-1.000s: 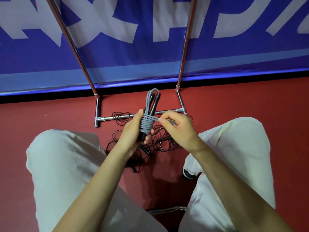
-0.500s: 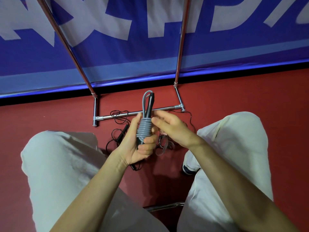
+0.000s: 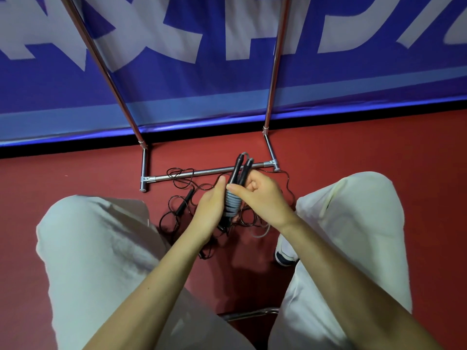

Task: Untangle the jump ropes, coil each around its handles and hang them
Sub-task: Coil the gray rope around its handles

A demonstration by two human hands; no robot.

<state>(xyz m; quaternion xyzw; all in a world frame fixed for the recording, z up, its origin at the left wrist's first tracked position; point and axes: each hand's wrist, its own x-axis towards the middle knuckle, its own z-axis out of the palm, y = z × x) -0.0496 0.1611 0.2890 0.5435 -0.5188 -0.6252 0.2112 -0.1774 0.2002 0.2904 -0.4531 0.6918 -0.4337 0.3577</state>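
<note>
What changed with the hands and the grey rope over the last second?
The right hand came back onto the grey rope after opening off it half a second ago; its thumb now presses the coil's top turn. The tall grey loop above the handles has shrunk to a small nub. The left hand still grips the bundle. The black rope stays tangled on the floor by the rack.

Both hands meet over the red floor [image 3: 353,152]. The left hand [image 3: 211,207] grips the grey jump rope [image 3: 232,202], coiled round its two black handles [image 3: 238,170] (their tips point up and away). The right hand [image 3: 262,195] curls against the coil, thumb laid across its top. Below lies a tangle of black rope [image 3: 182,195] by the metal rack [image 3: 209,171]; a loose grey loop [image 3: 261,232] seems to trail under the right wrist.
</note>
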